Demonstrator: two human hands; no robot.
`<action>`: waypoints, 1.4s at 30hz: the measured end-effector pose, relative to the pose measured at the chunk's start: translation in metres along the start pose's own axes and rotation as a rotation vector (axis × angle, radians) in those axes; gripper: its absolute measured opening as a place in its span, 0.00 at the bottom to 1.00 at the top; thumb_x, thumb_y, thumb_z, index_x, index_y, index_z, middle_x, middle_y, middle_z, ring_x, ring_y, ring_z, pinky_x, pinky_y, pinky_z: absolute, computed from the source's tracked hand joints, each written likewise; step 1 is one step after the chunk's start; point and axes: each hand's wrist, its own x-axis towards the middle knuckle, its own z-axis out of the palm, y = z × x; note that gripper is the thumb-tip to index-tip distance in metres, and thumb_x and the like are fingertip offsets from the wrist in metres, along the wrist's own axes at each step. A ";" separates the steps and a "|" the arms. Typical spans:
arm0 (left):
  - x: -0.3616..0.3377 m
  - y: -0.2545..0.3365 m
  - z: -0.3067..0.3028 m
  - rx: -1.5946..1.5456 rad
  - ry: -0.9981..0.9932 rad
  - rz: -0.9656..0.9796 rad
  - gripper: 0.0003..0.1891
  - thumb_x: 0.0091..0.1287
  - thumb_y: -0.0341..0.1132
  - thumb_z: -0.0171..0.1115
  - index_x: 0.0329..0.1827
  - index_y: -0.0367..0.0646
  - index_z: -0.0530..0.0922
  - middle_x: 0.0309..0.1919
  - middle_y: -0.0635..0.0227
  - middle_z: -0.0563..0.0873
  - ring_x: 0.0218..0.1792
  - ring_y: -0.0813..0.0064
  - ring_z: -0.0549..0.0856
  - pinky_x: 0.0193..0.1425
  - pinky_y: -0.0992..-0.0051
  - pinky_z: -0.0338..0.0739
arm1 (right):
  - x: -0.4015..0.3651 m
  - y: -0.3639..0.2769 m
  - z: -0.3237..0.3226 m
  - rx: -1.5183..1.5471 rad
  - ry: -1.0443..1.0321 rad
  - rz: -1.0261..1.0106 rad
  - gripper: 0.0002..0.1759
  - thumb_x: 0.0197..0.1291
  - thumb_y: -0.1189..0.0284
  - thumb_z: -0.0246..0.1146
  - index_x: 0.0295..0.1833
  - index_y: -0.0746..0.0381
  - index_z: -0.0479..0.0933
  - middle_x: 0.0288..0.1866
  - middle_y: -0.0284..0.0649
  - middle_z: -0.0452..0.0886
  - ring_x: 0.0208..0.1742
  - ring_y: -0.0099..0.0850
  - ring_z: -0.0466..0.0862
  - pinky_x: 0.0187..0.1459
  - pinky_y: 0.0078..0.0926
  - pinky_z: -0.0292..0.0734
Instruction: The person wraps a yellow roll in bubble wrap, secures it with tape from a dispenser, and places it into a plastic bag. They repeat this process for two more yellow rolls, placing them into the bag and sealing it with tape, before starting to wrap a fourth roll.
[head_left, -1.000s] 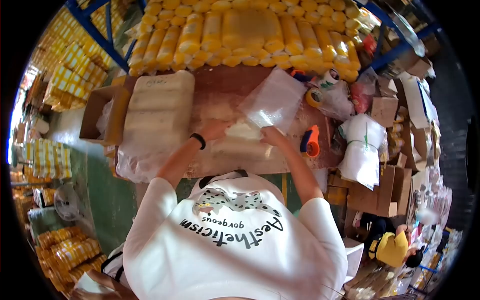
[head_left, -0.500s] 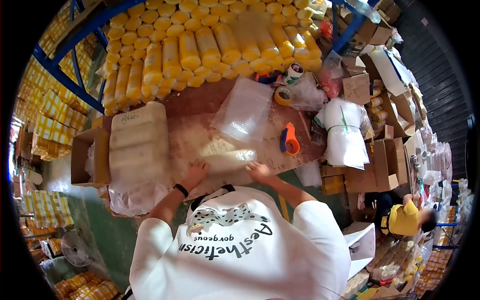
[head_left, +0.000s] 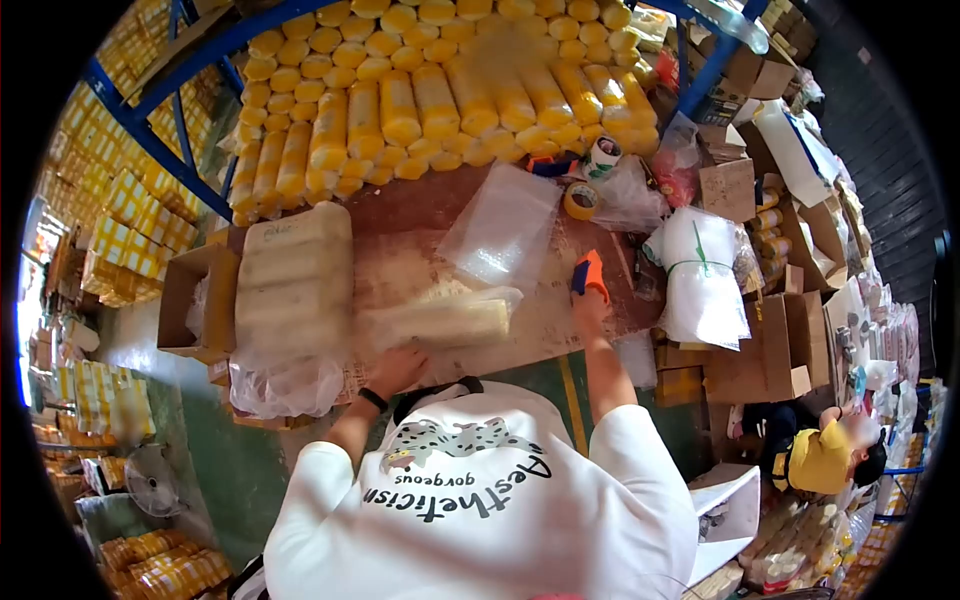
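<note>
Standing by the bench [head_left: 400, 205]: the pale pack [head_left: 440, 322] sits dead centre, already slid inside a clear bag. The left hand [head_left: 400, 365] lies flat and open on its 7 o'clock end, pinning it. The right hand [head_left: 592, 303] is closed around the orange tape gun [head_left: 587, 270] at the pack's 3 o'clock. Bagging looks done to me. The bag mouth looks loose, so sealing is what's left. Spare bags [head_left: 505, 228] lie at 1 o'clock.
</note>
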 end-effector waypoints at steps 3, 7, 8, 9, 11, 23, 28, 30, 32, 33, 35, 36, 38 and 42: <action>0.020 0.023 -0.037 -0.211 0.224 -0.041 0.08 0.62 0.39 0.59 0.36 0.44 0.77 0.38 0.63 0.81 0.38 0.59 0.82 0.38 0.62 0.78 | -0.021 0.009 0.000 0.395 0.194 -0.249 0.16 0.59 0.62 0.64 0.40 0.66 0.77 0.37 0.52 0.80 0.40 0.45 0.82 0.44 0.39 0.74; 0.046 0.056 -0.104 -0.504 0.610 -0.104 0.15 0.59 0.38 0.63 0.47 0.42 0.77 0.44 0.60 0.80 0.46 0.59 0.79 0.49 0.64 0.76 | -0.106 -0.013 -0.042 0.661 0.438 -0.821 0.09 0.56 0.70 0.65 0.37 0.65 0.78 0.37 0.50 0.80 0.42 0.47 0.81 0.45 0.38 0.75; 0.049 0.064 -0.123 -0.567 0.671 -0.148 0.17 0.58 0.36 0.65 0.50 0.42 0.76 0.46 0.60 0.79 0.48 0.59 0.78 0.53 0.65 0.75 | -0.125 -0.019 -0.054 0.608 0.447 -0.959 0.09 0.55 0.71 0.65 0.38 0.65 0.78 0.39 0.50 0.81 0.44 0.47 0.81 0.47 0.38 0.75; 0.051 0.071 -0.145 -0.620 0.658 -0.062 0.20 0.58 0.37 0.66 0.53 0.42 0.75 0.49 0.59 0.78 0.51 0.58 0.77 0.55 0.66 0.73 | -0.141 -0.026 -0.065 0.557 0.457 -1.097 0.09 0.54 0.71 0.65 0.38 0.65 0.78 0.40 0.49 0.81 0.45 0.47 0.81 0.49 0.38 0.75; 0.053 0.078 -0.189 -0.707 0.618 0.119 0.25 0.57 0.38 0.68 0.58 0.43 0.73 0.54 0.59 0.76 0.57 0.58 0.74 0.61 0.67 0.70 | -0.152 -0.041 -0.076 0.540 0.430 -1.285 0.09 0.52 0.73 0.64 0.39 0.65 0.78 0.40 0.49 0.81 0.47 0.48 0.81 0.55 0.41 0.74; 0.037 0.099 -0.205 -0.724 0.338 0.589 0.11 0.52 0.36 0.74 0.37 0.44 0.84 0.35 0.70 0.86 0.42 0.67 0.83 0.60 0.61 0.74 | -0.203 -0.039 -0.106 0.275 0.512 -1.398 0.07 0.49 0.75 0.60 0.36 0.64 0.78 0.43 0.42 0.82 0.51 0.38 0.81 0.65 0.37 0.68; 0.030 0.089 -0.189 -0.949 0.253 0.303 0.07 0.53 0.25 0.69 0.35 0.40 0.83 0.32 0.66 0.85 0.36 0.70 0.84 0.49 0.72 0.78 | -0.223 -0.031 -0.107 0.296 0.319 -1.449 0.12 0.45 0.72 0.64 0.38 0.63 0.78 0.38 0.41 0.82 0.45 0.38 0.82 0.58 0.37 0.72; 0.024 0.087 -0.173 -1.111 0.224 -0.040 0.05 0.56 0.22 0.63 0.36 0.37 0.82 0.33 0.66 0.85 0.35 0.76 0.84 0.42 0.78 0.78 | -0.241 -0.030 -0.101 0.399 0.221 -1.390 0.11 0.45 0.71 0.66 0.36 0.63 0.77 0.35 0.41 0.81 0.41 0.39 0.81 0.54 0.37 0.73; 0.031 0.084 -0.165 -1.241 0.239 -0.259 0.03 0.58 0.22 0.61 0.34 0.35 0.81 0.32 0.68 0.85 0.35 0.78 0.82 0.41 0.79 0.77 | -0.257 -0.039 -0.093 0.539 0.146 -1.346 0.11 0.47 0.70 0.68 0.32 0.64 0.75 0.29 0.43 0.77 0.35 0.42 0.79 0.46 0.36 0.73; 0.035 0.084 -0.165 -1.303 0.244 -0.371 0.02 0.59 0.22 0.60 0.33 0.34 0.80 0.31 0.69 0.85 0.36 0.80 0.82 0.41 0.80 0.76 | -0.261 -0.043 -0.094 0.561 0.130 -1.297 0.11 0.47 0.70 0.68 0.32 0.64 0.75 0.29 0.43 0.76 0.34 0.43 0.78 0.45 0.37 0.73; 0.046 0.077 -0.164 -1.319 0.359 -0.329 0.02 0.62 0.25 0.60 0.34 0.37 0.80 0.32 0.72 0.84 0.35 0.82 0.81 0.40 0.82 0.75 | -0.270 -0.047 -0.099 0.601 0.091 -1.191 0.11 0.47 0.70 0.68 0.31 0.64 0.74 0.28 0.45 0.75 0.34 0.45 0.78 0.43 0.37 0.72; 0.055 0.066 -0.157 -1.330 0.491 -0.246 0.02 0.62 0.25 0.60 0.34 0.37 0.80 0.32 0.72 0.84 0.35 0.82 0.80 0.40 0.82 0.74 | -0.268 -0.043 -0.098 0.641 0.081 -1.152 0.12 0.49 0.70 0.69 0.31 0.65 0.73 0.25 0.45 0.73 0.30 0.45 0.76 0.38 0.35 0.71; 0.080 0.042 -0.165 -1.253 0.664 -0.218 0.02 0.62 0.26 0.61 0.36 0.38 0.81 0.32 0.73 0.84 0.35 0.84 0.80 0.41 0.83 0.74 | -0.269 -0.027 -0.088 0.769 -0.064 -0.971 0.11 0.50 0.70 0.69 0.32 0.65 0.74 0.25 0.45 0.73 0.28 0.42 0.76 0.35 0.32 0.71; 0.147 0.019 -0.189 -1.096 0.344 -0.219 0.04 0.62 0.28 0.63 0.37 0.37 0.81 0.32 0.73 0.84 0.35 0.83 0.80 0.41 0.83 0.73 | -0.285 -0.015 -0.074 1.245 -0.509 -0.525 0.12 0.57 0.70 0.66 0.41 0.67 0.78 0.33 0.38 0.81 0.32 0.26 0.78 0.38 0.22 0.74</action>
